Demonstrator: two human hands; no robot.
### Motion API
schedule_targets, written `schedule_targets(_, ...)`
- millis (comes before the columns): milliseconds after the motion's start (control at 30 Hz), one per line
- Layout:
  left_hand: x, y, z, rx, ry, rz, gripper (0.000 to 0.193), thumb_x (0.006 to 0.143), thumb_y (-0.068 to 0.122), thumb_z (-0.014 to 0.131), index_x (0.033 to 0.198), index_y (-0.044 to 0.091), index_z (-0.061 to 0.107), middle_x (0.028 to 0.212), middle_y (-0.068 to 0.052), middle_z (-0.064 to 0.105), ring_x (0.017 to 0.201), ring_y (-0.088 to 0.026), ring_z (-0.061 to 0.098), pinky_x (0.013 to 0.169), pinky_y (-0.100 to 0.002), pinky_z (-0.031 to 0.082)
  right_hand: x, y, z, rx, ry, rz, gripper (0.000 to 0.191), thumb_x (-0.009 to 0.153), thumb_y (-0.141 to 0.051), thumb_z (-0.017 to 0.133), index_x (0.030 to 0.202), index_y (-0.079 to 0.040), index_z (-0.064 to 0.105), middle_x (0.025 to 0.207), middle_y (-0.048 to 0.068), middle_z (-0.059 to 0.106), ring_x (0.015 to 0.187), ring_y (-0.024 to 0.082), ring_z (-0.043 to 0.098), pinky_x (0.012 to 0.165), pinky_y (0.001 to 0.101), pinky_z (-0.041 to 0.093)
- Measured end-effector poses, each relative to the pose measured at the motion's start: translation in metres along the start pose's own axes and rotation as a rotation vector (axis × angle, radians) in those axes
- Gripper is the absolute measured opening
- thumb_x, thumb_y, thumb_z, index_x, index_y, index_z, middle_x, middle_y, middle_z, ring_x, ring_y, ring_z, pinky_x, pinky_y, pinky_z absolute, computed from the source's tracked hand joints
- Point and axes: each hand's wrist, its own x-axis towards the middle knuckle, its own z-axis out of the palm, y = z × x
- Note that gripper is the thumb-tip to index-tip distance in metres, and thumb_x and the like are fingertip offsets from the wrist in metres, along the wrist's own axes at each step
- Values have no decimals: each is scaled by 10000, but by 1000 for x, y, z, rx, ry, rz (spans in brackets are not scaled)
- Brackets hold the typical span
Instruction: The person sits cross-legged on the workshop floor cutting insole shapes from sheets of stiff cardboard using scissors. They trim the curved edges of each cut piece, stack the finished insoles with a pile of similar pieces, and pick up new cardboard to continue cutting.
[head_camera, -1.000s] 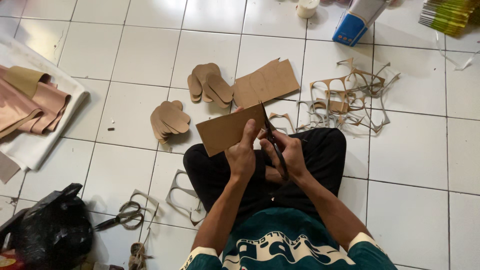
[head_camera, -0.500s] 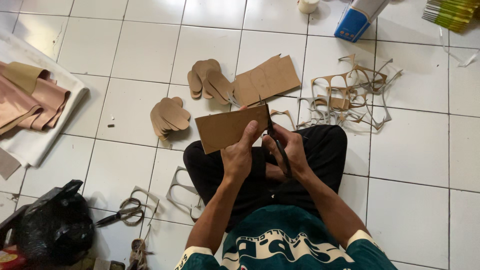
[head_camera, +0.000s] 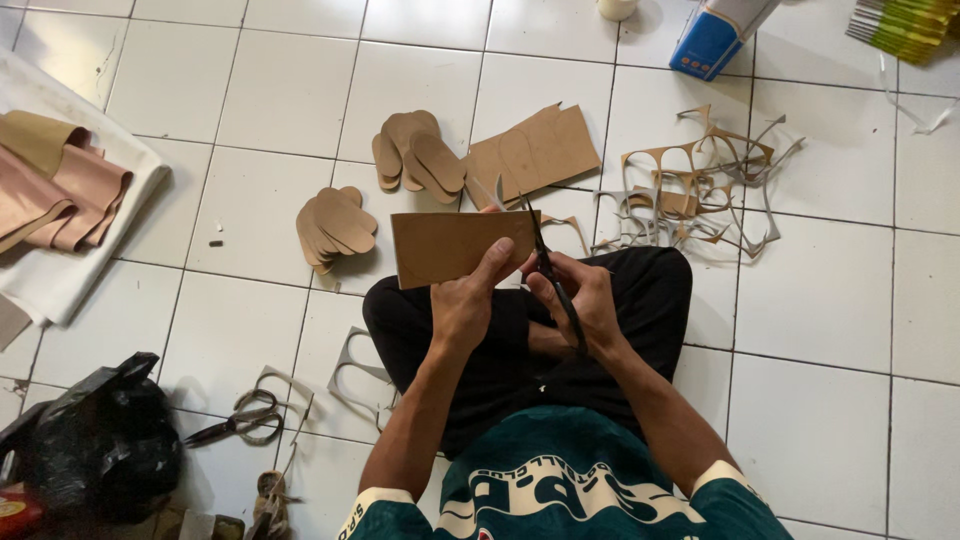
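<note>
Two hands work over the person's crossed legs in the head view. Left hand (head_camera: 468, 305) pinches a brown card (head_camera: 462, 245) by its lower right edge, thumb on top, holding it flat above the knees. Right hand (head_camera: 578, 300) is closed around the handles of black scissors (head_camera: 545, 262), whose blades stand parted at the card's right edge. On the white tile floor (head_camera: 820, 300) beyond the card lie two stacks of cut soles (head_camera: 335, 228) (head_camera: 418, 152), a marked sheet (head_camera: 535, 152) and a tangle of offcuts (head_camera: 700, 190). Left of the legs lie spare scissors (head_camera: 235, 422), a black bag (head_camera: 100, 445) and folded tan material (head_camera: 50, 185) on white cloth.
</note>
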Motion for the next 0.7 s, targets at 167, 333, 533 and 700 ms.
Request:
schedule_targets(167, 2, 2, -6, 76, -34, -32, 485, 972, 78, 687, 1408, -69, 533, 1270, -187, 644, 1128, -241, 683, 949, -363, 629, -1, 2, -2, 30, 2, -94, 442, 995, -438, 693, 1044, 0, 722, 817, 45, 742, 770, 83, 704, 679, 245, 546)
schedule_targets(333, 13, 2, -14, 45, -65, -102, 467, 954, 94, 689, 1369, -76, 560, 1256, -167, 663, 1115, -223, 696, 932, -336, 625, -2, 4, -6, -91, -24, 27, 407, 955, -427, 693, 966, -25, 755, 696, 43, 718, 619, 87, 656, 579, 262, 487)
schedule_targets(533, 17, -24, 1, 1, 147, 80, 326, 985, 118, 711, 1185, -110, 592, 1120, -182, 679, 1006, -245, 710, 886, -337, 615, 5, 5, 1, 9, 52, -88, 448, 994, -457, 672, 1063, -17, 722, 782, 23, 743, 724, 51, 682, 612, 238, 522)
schedule_targets(700, 10, -21, 1, 205, 62, 139, 303, 1007, 180, 673, 1148, -82, 620, 1055, -152, 719, 951, -215, 745, 857, -317, 647, 8, 5, 2, 0, 48, 14, 491, 974, -495, 638, 1114, -30, 709, 672, 1, 650, 614, 58, 589, 550, 247, 463)
